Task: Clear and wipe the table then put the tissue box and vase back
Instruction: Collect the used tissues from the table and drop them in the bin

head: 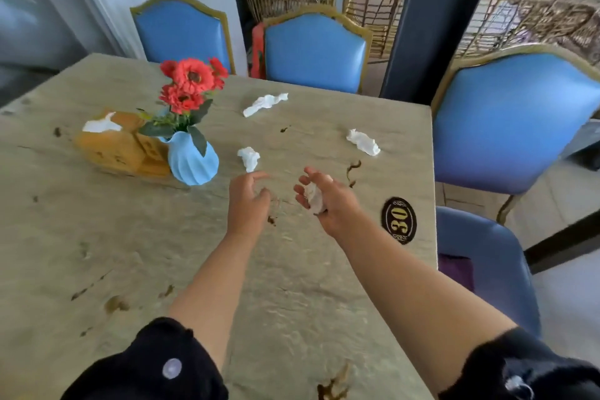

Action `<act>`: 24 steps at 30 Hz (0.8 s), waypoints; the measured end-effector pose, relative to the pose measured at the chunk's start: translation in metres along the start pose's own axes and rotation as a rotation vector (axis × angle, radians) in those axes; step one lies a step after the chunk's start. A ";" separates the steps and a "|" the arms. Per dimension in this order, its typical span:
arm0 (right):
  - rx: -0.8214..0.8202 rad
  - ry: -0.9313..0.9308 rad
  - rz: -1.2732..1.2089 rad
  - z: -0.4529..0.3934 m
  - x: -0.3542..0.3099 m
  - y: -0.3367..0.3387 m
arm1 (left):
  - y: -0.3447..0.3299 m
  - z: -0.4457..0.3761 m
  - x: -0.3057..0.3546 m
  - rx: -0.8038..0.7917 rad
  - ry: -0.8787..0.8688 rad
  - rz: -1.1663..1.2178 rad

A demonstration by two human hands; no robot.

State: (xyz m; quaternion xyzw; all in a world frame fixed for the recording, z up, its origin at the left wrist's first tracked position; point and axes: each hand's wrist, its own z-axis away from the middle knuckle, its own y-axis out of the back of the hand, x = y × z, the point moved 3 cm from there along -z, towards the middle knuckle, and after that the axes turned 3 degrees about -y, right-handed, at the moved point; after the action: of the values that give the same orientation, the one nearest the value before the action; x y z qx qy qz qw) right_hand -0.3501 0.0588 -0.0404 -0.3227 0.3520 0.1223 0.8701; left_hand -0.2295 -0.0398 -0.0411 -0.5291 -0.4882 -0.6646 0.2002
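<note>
We see a stone-look table (162, 253), matte and grainy, streaked with brown spills. Our right hand (328, 198) curls loosely around a crumpled tissue wad (314, 196), soft and creased, held in the palm. Our left hand (248, 201) hangs loose above the tabletop, fingers (259, 176) spread, grasping nothing. Just beyond the left fingertips lies a second crumpled tissue (249, 157), not touched. A third tissue (363, 142) lies beyond and right of the right fingers, near the table's right edge; a fourth, twisted long (264, 104), sits further out towards the far edge. Left of the left fingers stands a ribbed, glossy blue vase (193, 161) with red artificial flowers (190, 81), touching a wooden tissue box (120, 148) with white tissue poking out. An oval number plaque (398, 220) lies right of the right wrist. Blue padded chairs (313, 52) ring the far and right edges. Bare tabletop lies between the hands and the near edge.
</note>
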 end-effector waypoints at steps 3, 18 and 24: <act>-0.047 -0.014 0.035 -0.032 -0.011 -0.004 | -0.005 -0.039 -0.001 0.057 0.004 -0.172; -0.248 -0.096 0.112 -0.132 -0.054 -0.005 | -0.039 -0.134 -0.035 -0.077 0.091 -0.807; -0.273 -0.131 0.059 -0.128 -0.056 0.003 | -0.041 -0.124 -0.009 0.073 0.141 -0.580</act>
State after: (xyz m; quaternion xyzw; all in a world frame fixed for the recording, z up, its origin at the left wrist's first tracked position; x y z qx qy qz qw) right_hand -0.4606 -0.0206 -0.0725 -0.4188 0.2838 0.2154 0.8353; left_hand -0.3208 -0.1307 -0.0628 -0.3126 -0.6274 -0.7111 0.0543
